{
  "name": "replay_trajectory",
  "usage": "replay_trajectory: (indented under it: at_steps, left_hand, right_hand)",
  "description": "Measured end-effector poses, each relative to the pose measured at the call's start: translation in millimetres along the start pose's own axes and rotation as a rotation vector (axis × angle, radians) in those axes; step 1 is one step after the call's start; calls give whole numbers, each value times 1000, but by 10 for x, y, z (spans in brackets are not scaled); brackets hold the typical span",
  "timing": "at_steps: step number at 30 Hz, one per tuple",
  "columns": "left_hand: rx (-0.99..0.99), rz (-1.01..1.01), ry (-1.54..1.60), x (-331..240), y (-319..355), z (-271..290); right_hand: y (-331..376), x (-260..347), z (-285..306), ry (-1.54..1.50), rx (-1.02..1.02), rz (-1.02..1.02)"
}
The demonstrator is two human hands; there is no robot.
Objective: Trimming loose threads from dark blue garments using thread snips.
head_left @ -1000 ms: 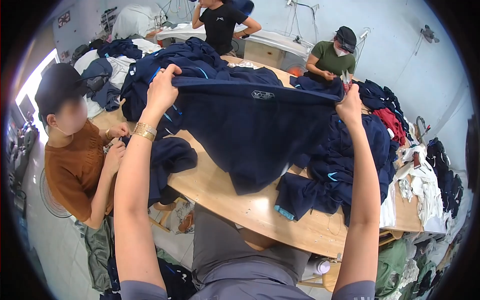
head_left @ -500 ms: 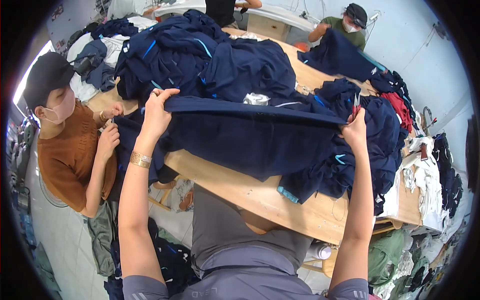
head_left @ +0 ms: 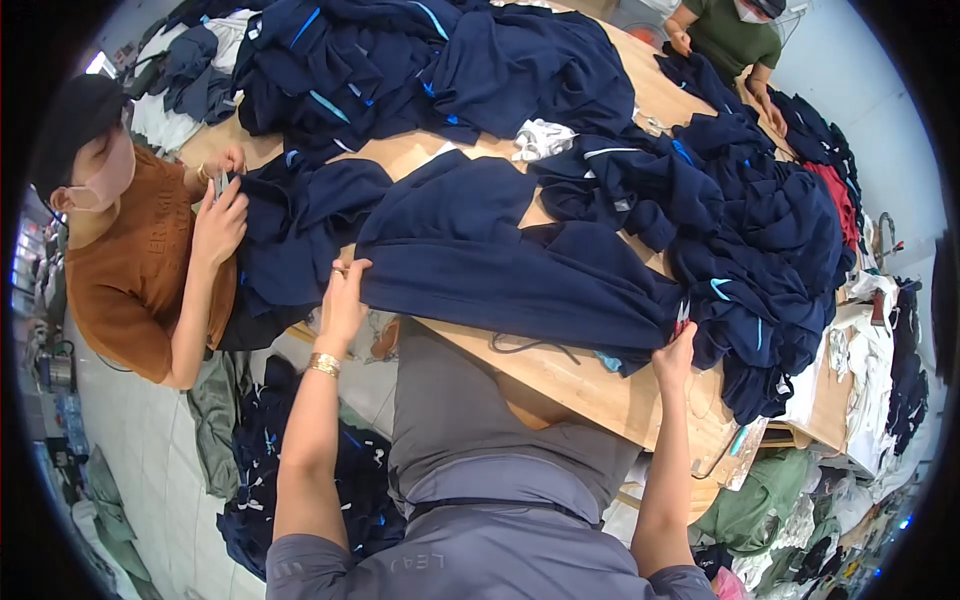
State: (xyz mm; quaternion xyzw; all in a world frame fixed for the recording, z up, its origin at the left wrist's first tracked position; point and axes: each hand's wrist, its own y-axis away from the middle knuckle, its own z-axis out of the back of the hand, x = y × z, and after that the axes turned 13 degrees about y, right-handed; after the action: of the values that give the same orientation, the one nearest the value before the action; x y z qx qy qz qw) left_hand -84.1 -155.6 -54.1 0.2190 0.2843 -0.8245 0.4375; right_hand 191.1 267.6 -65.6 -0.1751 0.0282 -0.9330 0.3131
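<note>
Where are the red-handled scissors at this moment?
In the head view, the red-handled scissors are right of centre, in the right hand, at the right end of the navy garment.

Plain navy garment (head_left: 490, 285), pale wood-coloured worktop (head_left: 595, 392)
The garment pile (head_left: 540, 70) is navy with bright blue and turquoise strips (head_left: 330, 107); scissor handles (head_left: 681, 326) are red, the bracelet (head_left: 325, 363) gold, the crumpled cloth (head_left: 543, 140) white, one co-worker's shirt (head_left: 135, 265) rust brown, another's shirt (head_left: 732, 38) dark green.
</note>
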Motion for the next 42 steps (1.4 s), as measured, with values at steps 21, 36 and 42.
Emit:
replay_trajectory:
  at_steps: [21,36,42]
  left_hand:
    - [-337,428,552,-569,672,-554]
    - [-429,-269,145,-849,-2078,1118]
    - [-503,-423,431,-1865,-2730,2014]
  right_hand:
    - [556,223,-128,-321,-161,37]
    - [-2358,852,1628,-186,-335,202]
    - [-2593,1451,3063,-583,-231,200]
